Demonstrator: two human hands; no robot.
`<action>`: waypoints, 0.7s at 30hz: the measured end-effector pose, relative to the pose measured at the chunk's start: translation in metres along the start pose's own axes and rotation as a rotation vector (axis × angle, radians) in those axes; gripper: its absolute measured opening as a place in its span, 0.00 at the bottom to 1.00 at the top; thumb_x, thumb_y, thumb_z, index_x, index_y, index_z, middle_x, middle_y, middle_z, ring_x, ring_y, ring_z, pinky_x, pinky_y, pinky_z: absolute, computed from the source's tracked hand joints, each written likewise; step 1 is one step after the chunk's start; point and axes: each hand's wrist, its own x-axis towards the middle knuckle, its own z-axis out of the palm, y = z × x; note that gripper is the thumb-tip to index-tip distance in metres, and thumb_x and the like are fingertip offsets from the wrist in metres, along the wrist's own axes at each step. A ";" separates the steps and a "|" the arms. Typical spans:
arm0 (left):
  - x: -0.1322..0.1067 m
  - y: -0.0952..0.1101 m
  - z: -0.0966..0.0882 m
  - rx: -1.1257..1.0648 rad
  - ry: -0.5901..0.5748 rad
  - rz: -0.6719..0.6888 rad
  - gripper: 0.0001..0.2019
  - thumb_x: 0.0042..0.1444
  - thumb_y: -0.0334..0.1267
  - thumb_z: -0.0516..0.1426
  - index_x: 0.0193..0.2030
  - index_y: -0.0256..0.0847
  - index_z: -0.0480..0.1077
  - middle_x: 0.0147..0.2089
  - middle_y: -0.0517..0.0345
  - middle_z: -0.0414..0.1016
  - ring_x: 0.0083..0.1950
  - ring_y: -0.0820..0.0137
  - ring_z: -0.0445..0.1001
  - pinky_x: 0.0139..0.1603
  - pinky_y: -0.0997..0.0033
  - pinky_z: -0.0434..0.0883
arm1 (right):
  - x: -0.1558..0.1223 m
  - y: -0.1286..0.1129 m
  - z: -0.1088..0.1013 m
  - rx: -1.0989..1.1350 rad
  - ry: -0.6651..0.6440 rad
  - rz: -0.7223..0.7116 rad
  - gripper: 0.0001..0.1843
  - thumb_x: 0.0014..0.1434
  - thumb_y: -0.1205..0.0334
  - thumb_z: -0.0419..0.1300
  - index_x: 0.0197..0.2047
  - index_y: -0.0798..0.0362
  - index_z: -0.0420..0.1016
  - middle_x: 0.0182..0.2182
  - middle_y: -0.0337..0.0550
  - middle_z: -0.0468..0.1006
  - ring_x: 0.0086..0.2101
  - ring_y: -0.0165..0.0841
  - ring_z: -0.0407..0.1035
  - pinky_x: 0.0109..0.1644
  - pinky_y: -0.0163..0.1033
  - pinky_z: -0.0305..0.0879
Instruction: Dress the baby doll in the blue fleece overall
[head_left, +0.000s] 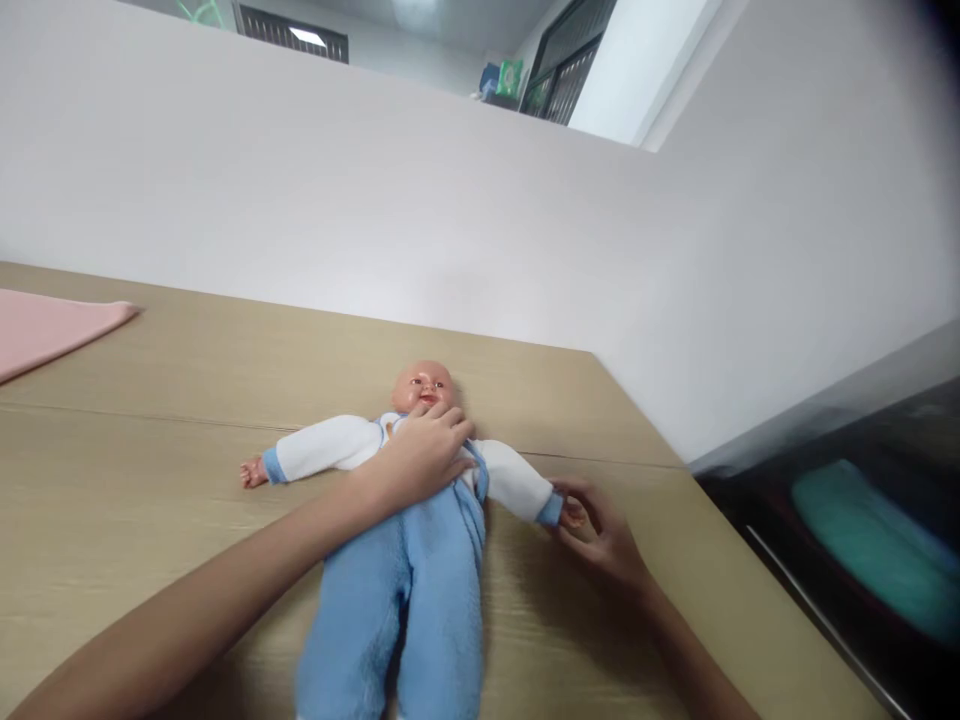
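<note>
A baby doll lies on its back on the table, head toward the wall and arms spread. It wears white sleeves with blue cuffs and fuzzy blue overalls. Across its upper chest lies my left hand, fingers curled over the bib just below the chin and hiding most of it. My right hand pinches around the doll's cuff and small hand at the right, thumb below and fingers above. The doll's other hand rests on the table at the left, untouched. Its feet are out of view or cut off at the bottom.
The tan table has a seam running across it. A pink cloth lies at the far left. A white wall stands behind the table. Past the table's right edge is a blurred dark area with a teal item.
</note>
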 end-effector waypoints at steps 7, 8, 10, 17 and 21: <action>0.018 -0.010 0.029 -0.137 0.050 0.101 0.12 0.81 0.45 0.61 0.54 0.38 0.80 0.53 0.44 0.85 0.57 0.48 0.81 0.60 0.50 0.74 | 0.045 -0.010 0.031 0.383 0.169 0.026 0.34 0.61 0.49 0.84 0.66 0.42 0.81 0.51 0.47 0.89 0.49 0.42 0.86 0.55 0.44 0.85; 0.015 -0.013 0.030 -0.226 0.086 0.160 0.11 0.81 0.45 0.60 0.53 0.39 0.79 0.51 0.46 0.85 0.55 0.52 0.81 0.58 0.54 0.74 | 0.052 -0.013 0.037 0.389 0.158 0.022 0.34 0.60 0.49 0.85 0.65 0.42 0.81 0.50 0.46 0.89 0.48 0.42 0.86 0.55 0.45 0.84; 0.010 -0.019 0.030 -0.412 0.151 0.295 0.11 0.82 0.44 0.59 0.52 0.41 0.78 0.49 0.50 0.83 0.51 0.58 0.81 0.54 0.61 0.74 | 0.065 -0.018 0.052 0.362 0.140 -0.006 0.33 0.60 0.47 0.85 0.63 0.42 0.82 0.48 0.45 0.89 0.45 0.42 0.85 0.54 0.46 0.84; -0.001 -0.025 0.030 -0.667 0.287 0.448 0.16 0.83 0.52 0.57 0.51 0.42 0.79 0.48 0.48 0.81 0.50 0.60 0.80 0.52 0.63 0.75 | 0.076 -0.035 0.098 0.209 0.098 -0.266 0.18 0.63 0.47 0.81 0.44 0.44 0.80 0.37 0.39 0.81 0.38 0.42 0.77 0.46 0.47 0.78; 0.005 -0.025 0.033 -0.776 0.308 0.315 0.18 0.80 0.56 0.60 0.49 0.42 0.79 0.46 0.51 0.80 0.47 0.60 0.80 0.51 0.62 0.74 | 0.068 -0.051 0.092 0.191 -0.046 -0.200 0.15 0.66 0.49 0.78 0.44 0.43 0.79 0.41 0.43 0.82 0.44 0.46 0.77 0.50 0.49 0.75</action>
